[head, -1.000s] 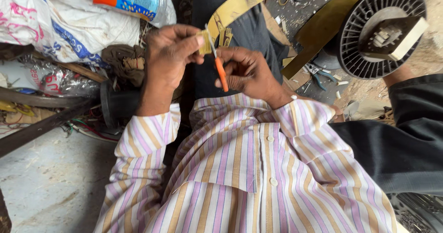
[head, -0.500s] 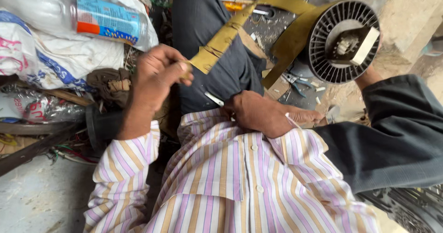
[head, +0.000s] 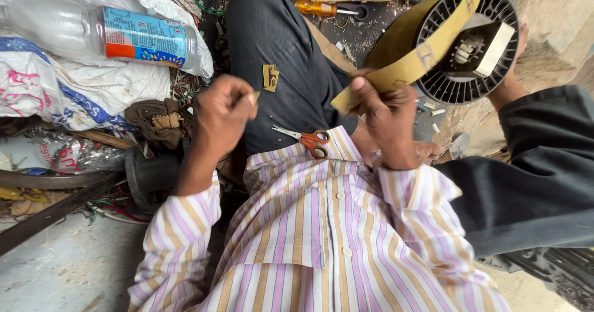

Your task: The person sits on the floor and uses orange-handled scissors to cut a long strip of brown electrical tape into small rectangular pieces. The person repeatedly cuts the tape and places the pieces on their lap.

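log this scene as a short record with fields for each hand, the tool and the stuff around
left hand: left hand closed, pinching a small yellow scrap; little of it shows
right hand: right hand gripping the yellow tape strip
strip source: black ribbed spool, held between the feet
tool: orange-handled scissors lying on the lap
cut piece: small yellow offcut on the dark trouser leg
nearby: plastic bottle, screwdriver

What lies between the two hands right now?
In the head view, orange-handled scissors lie on the dark trouser lap between the left hand and right hand.
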